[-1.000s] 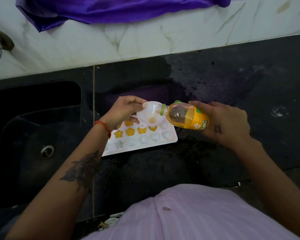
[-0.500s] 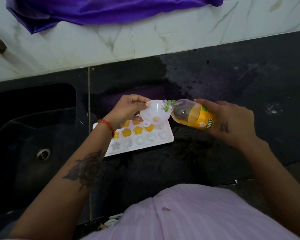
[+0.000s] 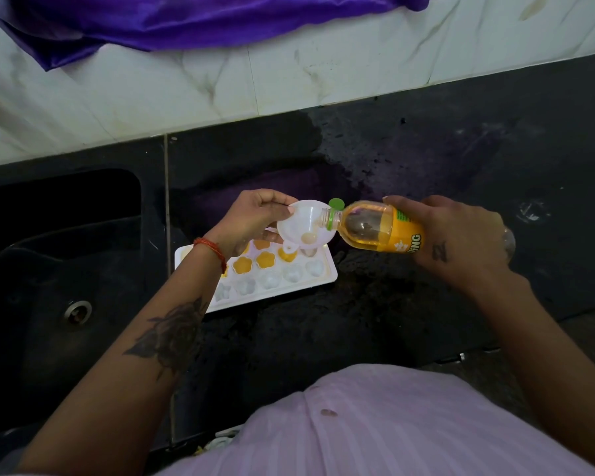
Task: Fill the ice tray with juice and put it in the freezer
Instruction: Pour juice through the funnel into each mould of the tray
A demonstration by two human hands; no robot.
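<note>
The rim of a white funnel (image 3: 304, 224) is pinched between the thumb and curled fingers of the left hand (image 3: 255, 214), while the body of an orange juice bottle (image 3: 375, 231) is gripped by the fingers of the right hand (image 3: 461, 242). The bottle is held nearly level, its open neck laid over the funnel's rim at 3 o'clock, and a green cap (image 3: 336, 203) is seen just behind the neck. Compared with a second ago, the funnel has been shifted toward 3 o'clock along the white ice tray (image 3: 323, 281), so that its spout now hangs over a further cup in the far rows; a small pool of juice is seen in the funnel's bowl. The tray lies on the dark counter (image 3: 426, 159), with the sink (image 3: 66, 269) at its 9 o'clock. Orange fill is shown in several far cups, while the near row is seen pale and unfilled. The filling is judged to be roughly half done, and the freezer step is not yet begun; a slow pour is advised, since the funnel could be overrun
</note>
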